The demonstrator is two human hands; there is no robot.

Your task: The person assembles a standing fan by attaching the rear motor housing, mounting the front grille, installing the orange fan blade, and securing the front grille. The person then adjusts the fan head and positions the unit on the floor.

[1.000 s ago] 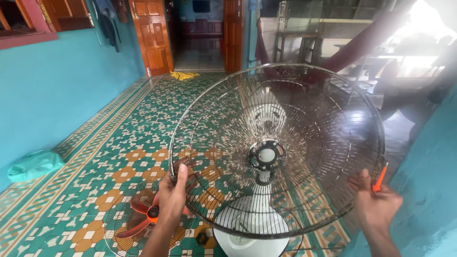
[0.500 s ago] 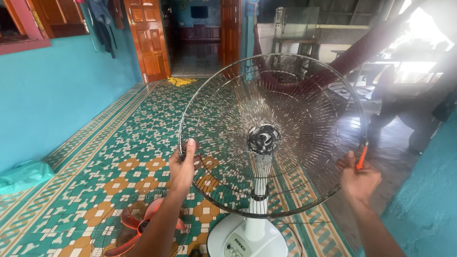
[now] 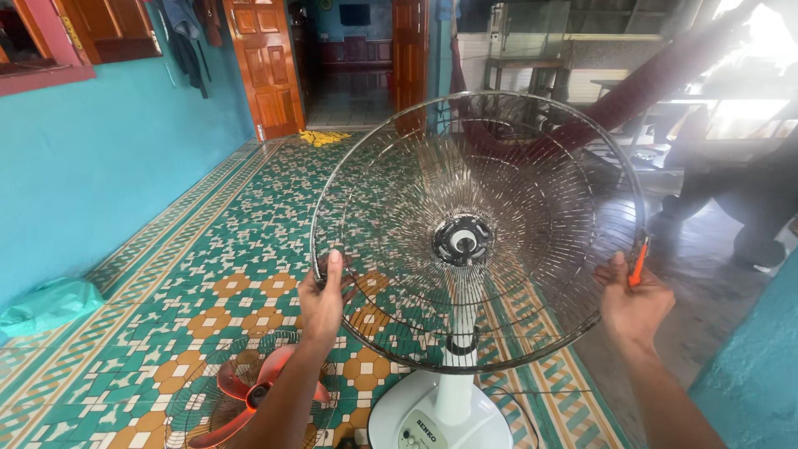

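The left hand (image 3: pixel 322 298) is clamped on the left rim of the round dark wire fan guard (image 3: pixel 532 166), thumb up along the wire. The right hand (image 3: pixel 633 306) is closed on the right rim beside a small orange plastic clip (image 3: pixel 637 268). The guard sits upright on the white pedestal fan (image 3: pixel 440 420), its centre at the motor hub (image 3: pixel 462 240). An orange fan blade (image 3: pixel 241 391) lies inside a second wire guard (image 3: pixel 204 374) on the patterned tile floor (image 3: pixel 224 224), lower left.

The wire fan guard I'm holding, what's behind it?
Through the wire fan guard, gripped by the left hand and right hand, the motor hub, white stand pole and patterned tile floor show. The motor housing is mostly hidden behind the hub.
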